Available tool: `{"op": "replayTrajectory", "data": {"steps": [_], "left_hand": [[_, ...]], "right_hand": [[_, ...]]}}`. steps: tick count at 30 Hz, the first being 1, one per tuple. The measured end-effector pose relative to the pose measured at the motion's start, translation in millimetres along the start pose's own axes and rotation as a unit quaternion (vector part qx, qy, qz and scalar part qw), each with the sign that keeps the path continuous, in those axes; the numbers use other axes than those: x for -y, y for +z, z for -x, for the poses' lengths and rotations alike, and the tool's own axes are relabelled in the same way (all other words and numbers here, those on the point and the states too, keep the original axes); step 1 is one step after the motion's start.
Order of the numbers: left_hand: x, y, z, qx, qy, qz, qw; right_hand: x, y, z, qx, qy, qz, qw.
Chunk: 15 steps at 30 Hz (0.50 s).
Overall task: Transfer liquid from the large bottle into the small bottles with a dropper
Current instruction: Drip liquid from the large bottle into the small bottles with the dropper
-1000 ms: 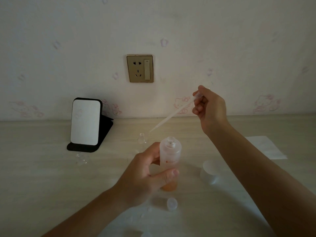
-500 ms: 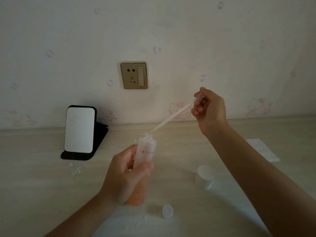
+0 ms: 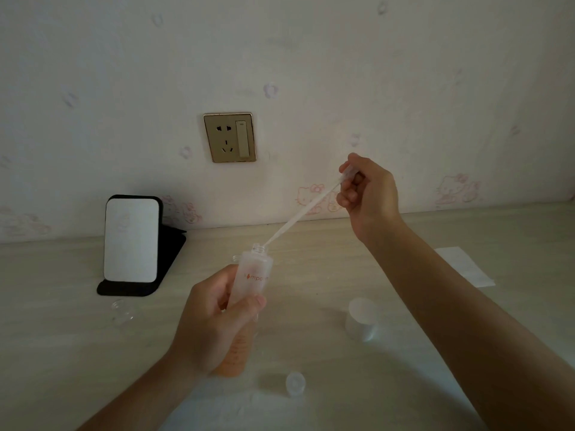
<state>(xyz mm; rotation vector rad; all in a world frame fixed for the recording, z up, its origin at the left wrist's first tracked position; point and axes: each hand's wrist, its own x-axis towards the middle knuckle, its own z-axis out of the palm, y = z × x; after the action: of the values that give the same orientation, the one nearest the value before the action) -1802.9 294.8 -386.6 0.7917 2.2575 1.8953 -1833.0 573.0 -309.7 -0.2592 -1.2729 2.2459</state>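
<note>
My left hand (image 3: 214,321) grips the large frosted bottle (image 3: 253,275), which holds orange liquid low down and leans away from me with its open neck up. My right hand (image 3: 370,194) pinches the bulb of a clear plastic dropper (image 3: 298,217). The dropper slants down to the left, and its tip is at the mouth of the bottle. A small clear bottle (image 3: 122,311) stands on the table to the left, in front of the mirror. Just behind the large bottle's shoulder, a second small one is mostly hidden.
A black-framed stand mirror (image 3: 132,241) sits at the back left. The bottle's frosted white cap (image 3: 362,318) stands to the right, and a small clear cap (image 3: 295,382) lies near me. A white sheet (image 3: 466,265) lies at the far right. A wall socket (image 3: 229,137) is above the table.
My left hand raised the large bottle off the table and tilted it toward the dropper. The dropper tip has come from above the bottle down to its mouth.
</note>
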Motion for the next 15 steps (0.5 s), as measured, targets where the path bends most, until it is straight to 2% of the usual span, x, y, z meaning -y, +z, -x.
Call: {"op": "replayTrajectory", "data": {"steps": [5, 11, 15], "left_hand": [[-0.4, -1.6, -0.8, 0.017, 0.008, -0.035, 0.999], [-1.2, -0.9, -0.9, 0.047, 0.009, -0.055, 0.997], [-1.9, -0.9, -0.8, 0.046, 0.015, -0.059, 0.997]], "right_hand": [[-4.5, 6.5, 4.7, 0.029, -0.017, 0.046, 0.998], [-12.9, 13.7, 12.4, 0.197, 0.022, 0.129, 0.972], [-17.7, 18.7, 19.8, 0.259, 0.033, 0.156, 0.953]]}}
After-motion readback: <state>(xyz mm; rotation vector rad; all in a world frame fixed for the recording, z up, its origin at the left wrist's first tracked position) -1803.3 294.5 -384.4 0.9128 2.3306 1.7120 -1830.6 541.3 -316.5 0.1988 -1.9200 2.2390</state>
